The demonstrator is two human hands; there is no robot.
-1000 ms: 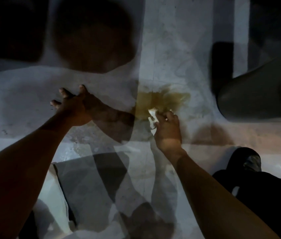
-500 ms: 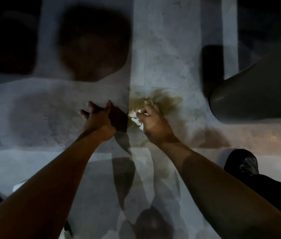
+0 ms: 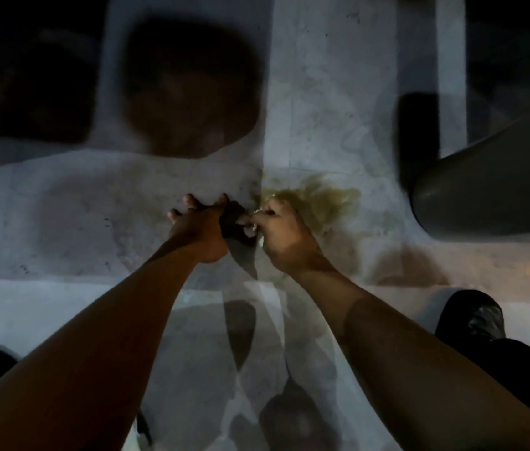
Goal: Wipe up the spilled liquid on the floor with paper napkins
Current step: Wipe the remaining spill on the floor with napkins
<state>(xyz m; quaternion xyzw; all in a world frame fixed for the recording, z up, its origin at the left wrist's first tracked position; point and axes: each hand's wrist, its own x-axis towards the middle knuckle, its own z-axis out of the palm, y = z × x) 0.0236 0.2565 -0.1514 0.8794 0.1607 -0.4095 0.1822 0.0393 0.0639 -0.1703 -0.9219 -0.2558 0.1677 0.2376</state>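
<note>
You are in the middle of the wiping step: your right hand (image 3: pixel 284 237) is down at the near left edge of the spill (image 3: pixel 325 203), fingers curled around a small wad of napkin (image 3: pixel 252 230) that shows only as a few white scraps under your knuckles and thumb. The wad looks bunched tight, so little paper is likely meeting the floor (image 3: pixel 315 125). Your left hand (image 3: pixel 203 226) is just beside the right one, fingers spread and fairly straight, tips toward the floor; whether its thumb side touches the napkin is lost in the shadow between the two hands, so you cannot count on it holding anything. The spill itself is a yellowish-brown patch on the pale floor, spreading away from your right hand toward the dark rounded object (image 3: pixel 497 196) on the right, with streaky edges on its far side. Most of the patch seems unwiped, so by my reading the job is at an early stage. The next move probably calls for pushing the napkin forward and to the right across the wet patch, pressing flat, not with the knuckles, and gathering liquid inward instead of smearing it outward. If the wad is already soaked, which the dim light does not let you judge, you will need fresh paper; none is visible here. Mind your shoe (image 3: pixel 481 317) at lower right, near the wet area.
</note>
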